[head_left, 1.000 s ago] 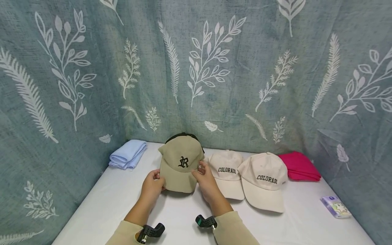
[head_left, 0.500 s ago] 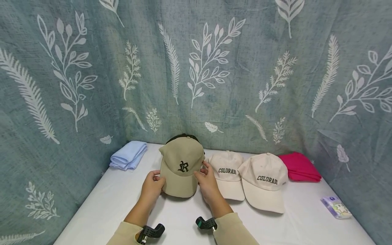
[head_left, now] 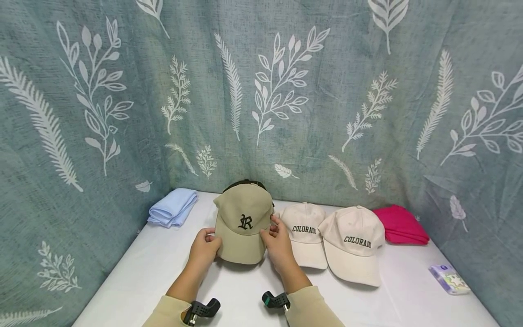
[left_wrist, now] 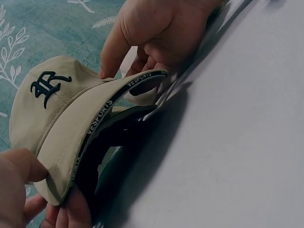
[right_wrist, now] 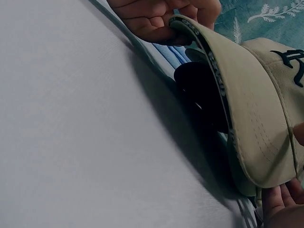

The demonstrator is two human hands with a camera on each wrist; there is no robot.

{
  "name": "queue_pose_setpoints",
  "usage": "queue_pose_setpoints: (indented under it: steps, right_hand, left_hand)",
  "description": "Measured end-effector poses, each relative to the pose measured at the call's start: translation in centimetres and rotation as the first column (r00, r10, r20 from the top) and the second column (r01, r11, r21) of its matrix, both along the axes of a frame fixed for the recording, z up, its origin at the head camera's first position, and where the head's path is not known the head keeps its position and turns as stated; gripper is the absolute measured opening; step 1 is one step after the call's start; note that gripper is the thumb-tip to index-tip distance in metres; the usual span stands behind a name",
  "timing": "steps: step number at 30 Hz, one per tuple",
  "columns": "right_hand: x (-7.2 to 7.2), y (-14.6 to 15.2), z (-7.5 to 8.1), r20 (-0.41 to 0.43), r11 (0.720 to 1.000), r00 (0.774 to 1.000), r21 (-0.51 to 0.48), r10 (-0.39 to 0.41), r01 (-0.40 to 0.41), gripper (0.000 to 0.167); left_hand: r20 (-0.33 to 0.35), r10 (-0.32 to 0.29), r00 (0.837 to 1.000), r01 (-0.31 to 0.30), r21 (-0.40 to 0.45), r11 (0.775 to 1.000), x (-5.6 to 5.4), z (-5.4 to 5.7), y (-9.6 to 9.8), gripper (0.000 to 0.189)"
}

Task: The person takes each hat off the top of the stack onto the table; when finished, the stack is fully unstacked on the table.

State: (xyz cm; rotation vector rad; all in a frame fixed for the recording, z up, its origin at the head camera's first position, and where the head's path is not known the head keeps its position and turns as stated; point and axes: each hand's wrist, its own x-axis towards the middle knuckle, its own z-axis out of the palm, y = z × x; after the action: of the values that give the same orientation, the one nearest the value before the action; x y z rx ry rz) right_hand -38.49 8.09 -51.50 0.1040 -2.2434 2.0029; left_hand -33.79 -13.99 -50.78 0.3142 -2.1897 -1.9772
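Note:
Both hands hold a khaki baseball cap [head_left: 241, 247] with a black gothic R on its front, brim toward me. My left hand [head_left: 203, 250] pinches the left edge of the brim, thumb on top and fingers underneath. The right hand [head_left: 279, 243] grips the other side, where brim and crown meet. Beneath the khaki cap, a dark brim [left_wrist: 135, 115] shows in the left wrist view. A black edge [head_left: 234, 184] also peeks out behind the crown. Most of what lies under the khaki cap is hidden.
Two cream caps lettered COLORADO, one nearer the middle [head_left: 304, 252] and one overlapping it [head_left: 355, 268], lie right of my hands. A folded blue cloth [head_left: 173, 209] is at back left, a red cloth [head_left: 402, 227] at back right. A purple packet [head_left: 448, 279] lies near the right edge.
The khaki cap has come slightly down and toward me, over the dark thing beneath it, with both hands keeping their hold. The other caps and cloths have stayed put.

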Motion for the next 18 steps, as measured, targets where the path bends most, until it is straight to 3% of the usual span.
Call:
queue_pose_setpoints:
  steps: [11, 18]
  right_hand:
    - [0.16, 0.03, 0.24, -0.038, 1.000, 0.999, -0.010, 0.004, -0.005, 0.067]
    - [0.58, 0.12, 0.82, -0.026, 0.999, 1.000, 0.040, -0.017, 0.018, 0.063]
  left_hand:
    - [-0.013, -0.027, 1.000, 0.028, 0.049, 0.998, 0.04, 0.11, 0.34, 0.046]
    - [-0.026, 0.003, 1.000, -0.003, -0.002, 1.000, 0.07, 0.02, 0.49, 0.034]
